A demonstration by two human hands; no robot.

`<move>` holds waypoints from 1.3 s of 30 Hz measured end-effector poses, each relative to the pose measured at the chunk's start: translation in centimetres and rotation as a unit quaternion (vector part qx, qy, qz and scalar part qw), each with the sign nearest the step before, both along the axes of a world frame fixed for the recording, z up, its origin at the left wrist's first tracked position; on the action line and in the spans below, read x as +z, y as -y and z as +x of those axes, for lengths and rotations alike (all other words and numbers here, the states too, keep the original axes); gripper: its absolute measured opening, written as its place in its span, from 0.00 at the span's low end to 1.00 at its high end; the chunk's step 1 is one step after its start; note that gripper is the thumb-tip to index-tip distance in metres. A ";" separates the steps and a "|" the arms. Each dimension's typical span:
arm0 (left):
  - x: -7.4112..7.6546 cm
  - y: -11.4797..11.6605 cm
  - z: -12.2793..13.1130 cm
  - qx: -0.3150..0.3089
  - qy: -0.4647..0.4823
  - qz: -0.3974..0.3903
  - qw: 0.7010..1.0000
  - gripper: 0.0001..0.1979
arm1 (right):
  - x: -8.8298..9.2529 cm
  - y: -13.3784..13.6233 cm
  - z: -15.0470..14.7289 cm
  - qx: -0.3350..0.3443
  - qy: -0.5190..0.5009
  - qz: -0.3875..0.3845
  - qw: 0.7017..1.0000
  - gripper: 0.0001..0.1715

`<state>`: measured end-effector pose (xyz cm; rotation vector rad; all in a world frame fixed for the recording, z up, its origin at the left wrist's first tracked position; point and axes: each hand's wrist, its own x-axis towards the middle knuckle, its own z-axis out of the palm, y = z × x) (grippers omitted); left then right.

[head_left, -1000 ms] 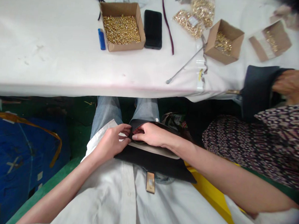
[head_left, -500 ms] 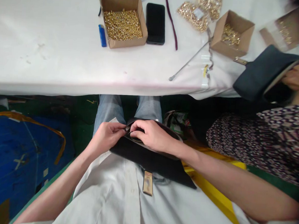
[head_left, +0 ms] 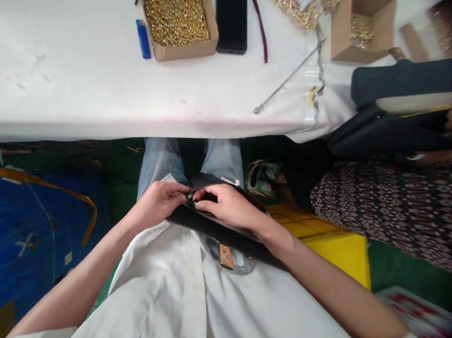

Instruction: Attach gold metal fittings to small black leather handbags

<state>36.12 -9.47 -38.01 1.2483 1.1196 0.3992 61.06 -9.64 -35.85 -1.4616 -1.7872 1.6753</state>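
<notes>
A black bag (head_left: pixel 222 229) lies across my lap with its mouth turned up toward me. My left hand (head_left: pixel 161 202) pinches the bag's edge at the left corner of the opening. Just beside it, my right hand (head_left: pixel 229 206) reaches into the opening, thumb and fingers curled toward each other near that same corner. Whatever sits between those right fingertips is too small and shaded to make out. Below the bag hangs a tan tag with a metal piece (head_left: pixel 226 256), against my white shirt.
On the white table (head_left: pixel 119 101) stand a box of gold studs (head_left: pixel 177 20), a smaller box (head_left: pixel 362 32), a phone (head_left: pixel 231 19), a blue lighter (head_left: pixel 143 39) and a thin metal rod (head_left: pixel 285 80). At right a co-worker handles a dark bag (head_left: pixel 407 83). A yellow crate (head_left: pixel 336 247) is below.
My view has shifted, so the table things sit higher. The black bag has tilted and shows less of its front. Both hands keep their places at the corner. The co-worker's bag has turned open.
</notes>
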 end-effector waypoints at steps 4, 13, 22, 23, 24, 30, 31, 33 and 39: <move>-0.1 -0.4 0.5 0.019 0.015 -0.039 0.999 0.14 | -0.2 -0.3 0.4 -0.009 0.011 0.006 1.000 0.07; -0.6 -0.2 0.9 0.084 0.015 -0.073 0.994 0.13 | -0.6 0.6 0.3 -0.001 0.025 0.027 0.999 0.08; -1.2 0.9 1.3 0.154 0.033 -0.083 0.984 0.13 | -1.5 2.8 0.2 -0.035 0.009 0.114 0.993 0.09; -1.2 0.9 1.3 0.159 0.031 -0.076 0.984 0.13 | -1.3 3.0 0.1 -0.046 -0.001 0.132 0.990 0.10; -1.1 0.9 1.4 0.164 0.031 -0.069 0.984 0.13 | -1.1 3.1 0.0 -0.058 -0.011 0.152 0.987 0.10; -0.2 0.6 1.4 0.126 0.028 -0.032 0.991 0.15 | -0.4 3.7 -0.9 -0.133 -0.078 0.209 0.966 0.12; 0.0 0.6 1.3 0.103 0.022 -0.022 0.994 0.15 | -0.5 3.8 -1.0 -0.145 -0.086 0.203 0.965 0.13; 0.4 0.5 0.9 0.056 0.005 0.004 0.998 0.16 | -0.6 4.0 -1.1 -0.155 -0.090 0.190 0.965 0.12; 1.2 0.3 0.5 -0.009 -0.038 0.057 0.998 0.19 | -0.3 3.8 -0.7 -0.161 -0.050 0.181 0.969 0.09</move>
